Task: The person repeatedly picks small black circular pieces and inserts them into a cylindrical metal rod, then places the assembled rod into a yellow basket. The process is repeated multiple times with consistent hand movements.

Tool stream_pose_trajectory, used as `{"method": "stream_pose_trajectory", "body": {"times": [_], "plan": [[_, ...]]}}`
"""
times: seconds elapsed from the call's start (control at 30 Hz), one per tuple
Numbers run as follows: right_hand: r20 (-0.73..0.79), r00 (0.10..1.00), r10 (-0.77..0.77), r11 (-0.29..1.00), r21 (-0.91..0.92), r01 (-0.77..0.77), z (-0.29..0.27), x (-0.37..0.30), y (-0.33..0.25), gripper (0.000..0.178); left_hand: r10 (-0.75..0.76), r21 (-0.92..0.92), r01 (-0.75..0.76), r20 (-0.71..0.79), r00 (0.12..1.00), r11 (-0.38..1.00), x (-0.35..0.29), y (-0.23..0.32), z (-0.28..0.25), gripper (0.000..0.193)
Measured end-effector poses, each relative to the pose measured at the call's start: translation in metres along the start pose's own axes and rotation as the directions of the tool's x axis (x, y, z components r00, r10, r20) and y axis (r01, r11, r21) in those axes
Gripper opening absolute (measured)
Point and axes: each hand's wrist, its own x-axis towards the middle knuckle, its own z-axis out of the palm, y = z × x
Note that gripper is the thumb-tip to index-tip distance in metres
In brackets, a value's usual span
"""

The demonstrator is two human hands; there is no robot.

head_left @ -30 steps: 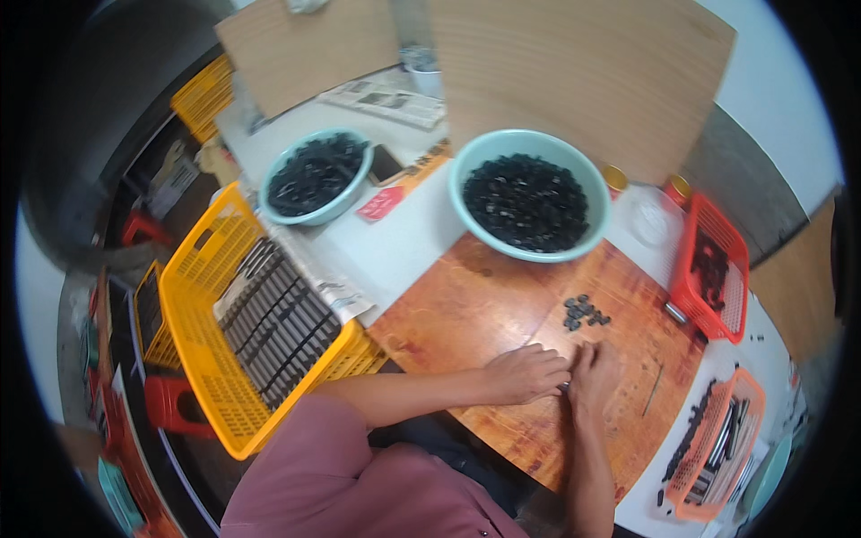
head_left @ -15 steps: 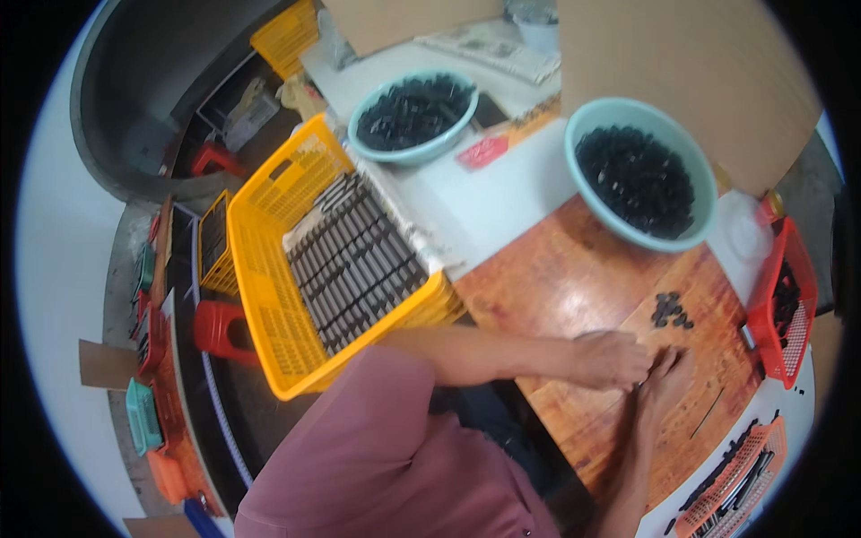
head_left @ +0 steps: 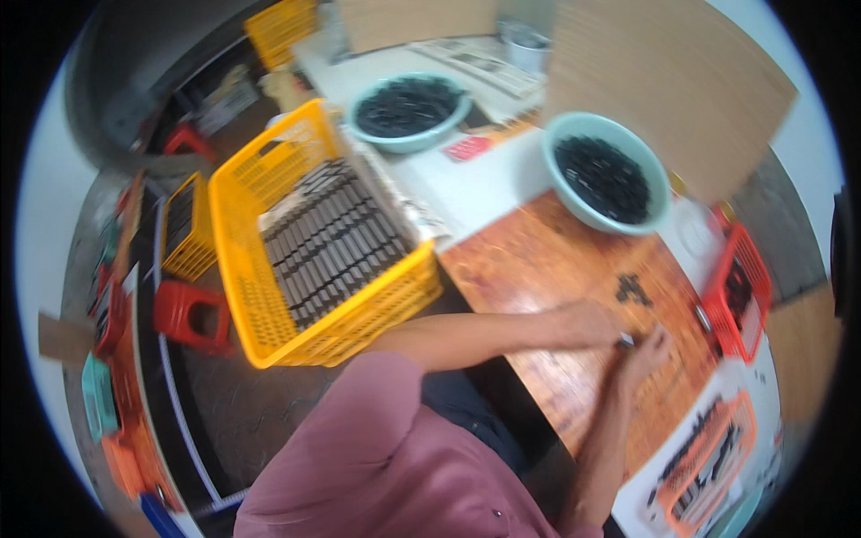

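Observation:
Over the wooden board, my left hand (head_left: 585, 325) and my right hand (head_left: 644, 357) are close together with their fingers curled in. Between them shows a small dark piece with a shiny silvery end (head_left: 625, 341). My left fingers appear closed on it, though blur hides its kind. The right hand is closed too, its fingertips pinched; what they hold is too small to make out. Just beyond my hands lies a little cluster of small black pieces (head_left: 633, 290) on the wooden board (head_left: 511, 260).
Two pale green bowls (head_left: 664, 184) full of black parts stand at the back. On the left, a yellow crate (head_left: 238, 296) holds rows of grey-and-black rods (head_left: 336, 242). A red basket (head_left: 762, 309) and an orange basket (head_left: 749, 403) with dark parts are on the right.
The view has shifted, so the scene sits differently. My hands have moved slightly apart, and a shiny-ended piece now shows between them. The thin dark stick on the board is no longer distinguishable.

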Motion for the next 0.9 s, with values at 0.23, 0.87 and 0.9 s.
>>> {"method": "stream_pose_trajectory", "body": {"times": [0.23, 0.87, 0.9], "plan": [[0.095, 0.985, -0.145, 0.962, -0.219, 0.163, 0.002, 0.004, -0.004, 0.023, -0.481, -0.855, 0.356, 0.509, 0.714, -0.377, -0.019, 0.01, -0.046, 0.035], [0.055, 0.987, -0.154, 0.977, -0.138, 0.161, 0.0, 0.005, 0.009, 0.026, -0.365, -0.808, 0.354, 0.543, 0.756, -0.471, -0.033, 0.029, -0.039, 0.039], [0.053, 0.988, -0.144, 0.979, -0.141, 0.15, -0.001, 0.004, 0.008, 0.026, -0.356, -0.81, 0.361, 0.542, 0.761, -0.462, -0.032, 0.029, -0.038, 0.039]]}}
